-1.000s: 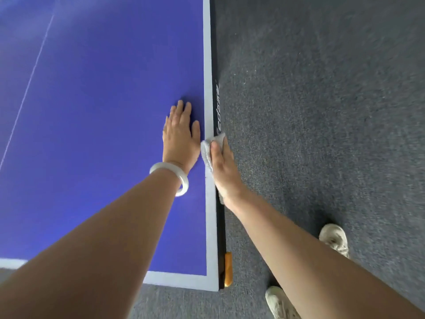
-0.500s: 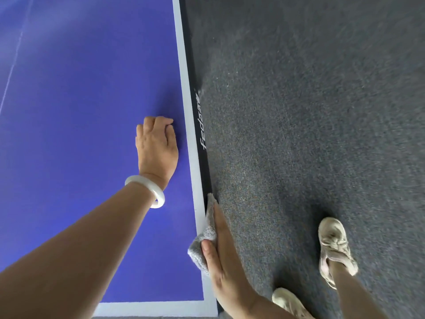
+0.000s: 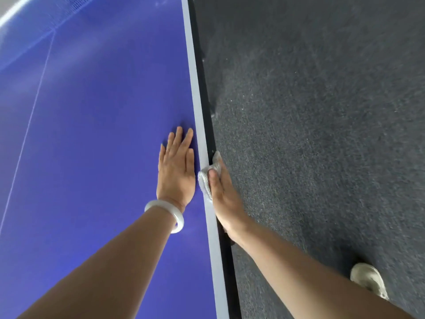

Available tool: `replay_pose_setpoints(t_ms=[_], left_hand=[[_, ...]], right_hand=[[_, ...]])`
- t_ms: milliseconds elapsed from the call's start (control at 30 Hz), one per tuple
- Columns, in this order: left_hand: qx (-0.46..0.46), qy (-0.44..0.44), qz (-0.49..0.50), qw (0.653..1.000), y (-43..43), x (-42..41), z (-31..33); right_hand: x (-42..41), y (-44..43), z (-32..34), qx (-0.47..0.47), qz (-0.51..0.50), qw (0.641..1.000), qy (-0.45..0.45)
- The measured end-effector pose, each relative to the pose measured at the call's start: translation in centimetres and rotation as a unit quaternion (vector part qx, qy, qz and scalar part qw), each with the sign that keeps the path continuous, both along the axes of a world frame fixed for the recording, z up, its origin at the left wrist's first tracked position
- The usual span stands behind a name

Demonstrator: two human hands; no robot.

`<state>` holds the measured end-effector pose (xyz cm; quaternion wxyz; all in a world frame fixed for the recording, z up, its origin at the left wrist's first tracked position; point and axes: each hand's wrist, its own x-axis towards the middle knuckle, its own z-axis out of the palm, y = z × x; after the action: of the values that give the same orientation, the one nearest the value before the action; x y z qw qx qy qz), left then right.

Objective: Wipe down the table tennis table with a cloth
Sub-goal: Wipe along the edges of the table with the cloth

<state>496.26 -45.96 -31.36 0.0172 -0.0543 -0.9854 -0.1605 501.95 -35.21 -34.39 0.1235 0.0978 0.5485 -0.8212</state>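
**Grey carpet, blue worktop: cloth on the side edge**

Head view. Grey carpet (image 3: 322,134) fills the right half, and the blue worktop (image 3: 92,157) fills the left. A pale border stripe (image 3: 195,100) and a black side rail (image 3: 207,107) run between them.

The cloth (image 3: 205,178), a small grey wad, sits folded over that edge. The right hand (image 3: 224,194) holds it there with the thumb on top. Its fingers go down the outer side, out of sight.

The left hand (image 3: 176,171) lies flat on the blue just beside the stripe, fingers straight, holding nothing.

**Risks**
- The wad is bunched and held mostly by the thumb, so a fast stroke along the rail could pull it free and drop it on the carpet.
- The bare left palm may leave marks on the surface.
- The white bracelet (image 3: 170,212) hangs close to the worktop and could knock it.

**Around**
- The net (image 3: 46,14) is blurred at the far end.
- A thin centre line (image 3: 30,125) runs along the worktop.
- One pale shoe (image 3: 368,282) is on the carpet.
- Nothing I can see blocks the rail ahead.
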Motion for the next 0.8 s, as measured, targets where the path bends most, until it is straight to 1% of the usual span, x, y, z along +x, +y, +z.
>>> replay_pose_setpoints(t_ms=[67, 133, 200, 333, 400, 500, 567, 633, 733, 800], left_hand=[[-0.013, -0.008, -0.001, 1.0, 0.0, 0.1, 0.1], [-0.029, -0.011, -0.002, 1.0, 0.0, 0.2, 0.1], [-0.035, -0.01, -0.001, 0.999, 0.2, 0.3, 0.0], [-0.04, -0.005, 0.004, 0.999, 0.3, 0.3, 0.1], [-0.047, -0.006, 0.001, 0.999, 0.4, 0.3, 0.1], [-0.056, -0.008, 0.005, 0.998, 0.5, 0.2, 0.3], [-0.06, -0.012, 0.007, 0.998, 0.5, 0.2, 0.5], [-0.063, -0.016, 0.009, 0.998, 0.5, 0.2, 0.5], [-0.07, -0.02, 0.008, 0.997, 0.5, 0.3, 0.5], [-0.07, -0.021, 0.009, 0.997, 0.5, 0.4, 0.6]], right_hand=[[-3.7, 0.4, 0.2, 0.004, 0.001, 0.999, -0.049], [-4.6, 0.8, 0.2, -0.001, 0.004, 0.997, -0.074], [-2.7, 1.3, 0.4, 0.009, 0.023, 0.996, -0.088], [4.5, 2.1, 0.2, 0.018, 0.077, 0.988, -0.133], [5.4, 2.7, 0.8, -0.002, 0.106, 0.981, -0.161], [0.5, 3.2, 0.4, -0.08, 0.139, 0.965, -0.207], [-4.8, 3.1, 0.6, -0.103, 0.133, 0.964, -0.205], [-8.7, 3.0, 0.4, -0.113, 0.106, 0.968, -0.199], [-8.9, 3.4, 0.6, -0.115, 0.111, 0.964, -0.211], [-5.5, 3.7, 1.2, -0.124, 0.138, 0.954, -0.233]])
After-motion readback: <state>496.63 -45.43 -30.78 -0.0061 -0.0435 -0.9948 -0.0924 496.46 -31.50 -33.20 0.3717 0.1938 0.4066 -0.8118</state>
